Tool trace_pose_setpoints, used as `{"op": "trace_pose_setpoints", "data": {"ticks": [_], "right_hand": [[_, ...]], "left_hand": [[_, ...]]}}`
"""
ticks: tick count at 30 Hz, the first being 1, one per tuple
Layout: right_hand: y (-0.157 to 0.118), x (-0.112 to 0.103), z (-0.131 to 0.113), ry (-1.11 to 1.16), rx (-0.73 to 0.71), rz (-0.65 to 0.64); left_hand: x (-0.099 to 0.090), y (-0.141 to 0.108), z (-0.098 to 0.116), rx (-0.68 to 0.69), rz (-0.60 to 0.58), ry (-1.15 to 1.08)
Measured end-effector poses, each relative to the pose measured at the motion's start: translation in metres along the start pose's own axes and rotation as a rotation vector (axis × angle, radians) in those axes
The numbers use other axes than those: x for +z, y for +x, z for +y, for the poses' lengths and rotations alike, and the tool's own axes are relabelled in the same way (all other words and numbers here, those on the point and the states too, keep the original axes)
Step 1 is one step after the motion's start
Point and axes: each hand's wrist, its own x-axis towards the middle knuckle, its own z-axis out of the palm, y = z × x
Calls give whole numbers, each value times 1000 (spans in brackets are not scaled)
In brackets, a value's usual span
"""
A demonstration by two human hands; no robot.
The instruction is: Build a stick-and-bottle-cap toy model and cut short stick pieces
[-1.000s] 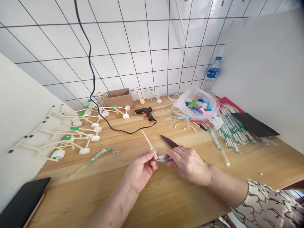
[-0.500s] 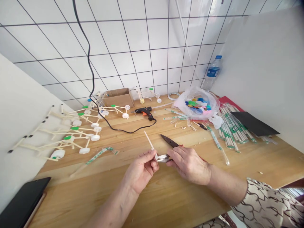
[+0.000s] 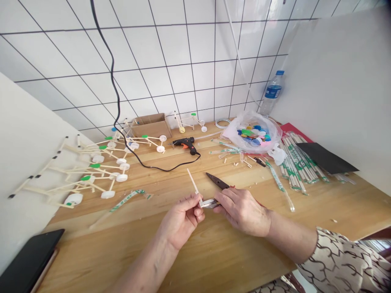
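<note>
Nearer us than the glue gun (image 3: 188, 141), our left hand (image 3: 179, 220) pinches a pale stick (image 3: 192, 180). Our right hand (image 3: 244, 213), nearer and right of the gun, is wrapped around small cutters (image 3: 209, 203) whose tips seem to touch the stick's lower end, though fingers partly hide it. Dark pliers (image 3: 216, 180) lie between gun and right hand.

Left fingers (image 3: 192, 200) pinch, turned upward; right fingers (image 3: 225, 199) curl downward.

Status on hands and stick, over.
Left hand pinching pale stick. Right hand gripping silver pliers, jaws at stick's lower end. Dark pliers partly hidden by right hand.
</note>
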Motion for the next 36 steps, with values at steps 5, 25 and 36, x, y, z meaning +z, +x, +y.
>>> {"op": "trace_pose_setpoints", "data": {"ticks": [5,25,36], "right_hand": [[-1,1,0,0,-4,3],[-1,4,0,-71,-85,88],[0,2,-7,-95,-101,80]], "left_hand": [[0,1,0,-1,3,6],[4,-4,-4,-14,83,-26],[0,-1,-8,-47,35,4]]}}
